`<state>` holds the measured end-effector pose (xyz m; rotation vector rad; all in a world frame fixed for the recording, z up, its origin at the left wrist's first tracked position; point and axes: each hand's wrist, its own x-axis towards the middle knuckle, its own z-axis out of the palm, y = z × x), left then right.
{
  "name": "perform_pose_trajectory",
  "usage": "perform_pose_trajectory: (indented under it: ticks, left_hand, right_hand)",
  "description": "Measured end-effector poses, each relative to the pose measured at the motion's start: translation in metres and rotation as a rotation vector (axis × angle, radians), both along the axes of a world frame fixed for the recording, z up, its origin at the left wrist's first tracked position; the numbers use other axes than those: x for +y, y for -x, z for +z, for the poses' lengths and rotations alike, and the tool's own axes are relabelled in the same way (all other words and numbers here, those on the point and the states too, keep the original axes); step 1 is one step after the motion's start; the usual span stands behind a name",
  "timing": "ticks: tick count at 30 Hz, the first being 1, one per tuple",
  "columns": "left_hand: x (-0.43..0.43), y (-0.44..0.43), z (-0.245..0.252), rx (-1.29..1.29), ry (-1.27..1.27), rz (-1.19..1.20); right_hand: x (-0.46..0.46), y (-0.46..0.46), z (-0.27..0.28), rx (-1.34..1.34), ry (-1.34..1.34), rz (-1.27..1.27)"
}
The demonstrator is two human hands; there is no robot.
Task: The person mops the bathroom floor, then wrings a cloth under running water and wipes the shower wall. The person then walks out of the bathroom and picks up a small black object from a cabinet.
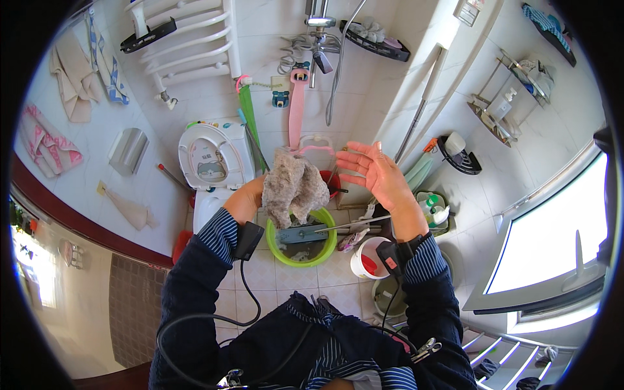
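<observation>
A wet, grey-brown shaggy cloth (pixel 292 187), perhaps a mop cover, hangs in my left hand (pixel 251 197), whose fingers are hidden behind it. To its right my right hand (pixel 368 170) is raised, palm showing and fingers spread, touching nothing. Below the cloth stands a lime-green basin (pixel 302 262) on the tiled floor, with murky water in it. A flat blue-grey mop plate (pixel 302 234) lies across the basin, and its metal pole (pixel 356 224) runs off to the right beneath my right forearm.
A toilet (pixel 209 158) with its lid up stands at the left. Right of the basin are a white bucket (pixel 360 263) holding something red and a grey-green bucket (pixel 390 297). A red bucket (pixel 330 183) stands behind. An open window (pixel 551 229) juts in at the right.
</observation>
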<state>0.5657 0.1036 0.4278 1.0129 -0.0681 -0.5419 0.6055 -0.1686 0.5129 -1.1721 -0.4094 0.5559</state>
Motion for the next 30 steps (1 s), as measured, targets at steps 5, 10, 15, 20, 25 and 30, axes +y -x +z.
perform_pose_trajectory:
  ticks: [5, 10, 15, 20, 25, 30]
  left_hand:
    - [-0.002, -0.001, -0.007, 0.017, 0.009, 0.003]
    - [-0.018, -0.005, -0.014, -0.043, 0.073, -0.065]
    - [-0.033, -0.007, -0.015, 0.015, 0.180, -0.082]
    - [-0.055, 0.004, 0.013, 0.008, 0.146, -0.003]
    - [-0.074, 0.010, 0.055, -0.003, 0.046, 0.145]
    - [-0.062, 0.034, 0.061, -0.087, 0.184, 0.219]
  right_hand:
    - [0.011, 0.000, 0.007, 0.019, -0.083, 0.012]
    - [0.027, -0.003, 0.001, 0.028, -0.152, -0.008]
    - [0.034, -0.007, -0.006, 0.026, -0.141, -0.042]
    - [0.044, -0.002, -0.013, -0.167, 0.028, -0.092]
    - [0.050, 0.007, -0.021, -0.370, 0.116, -0.082]
    - [0.040, 0.000, -0.023, -0.350, 0.075, -0.054]
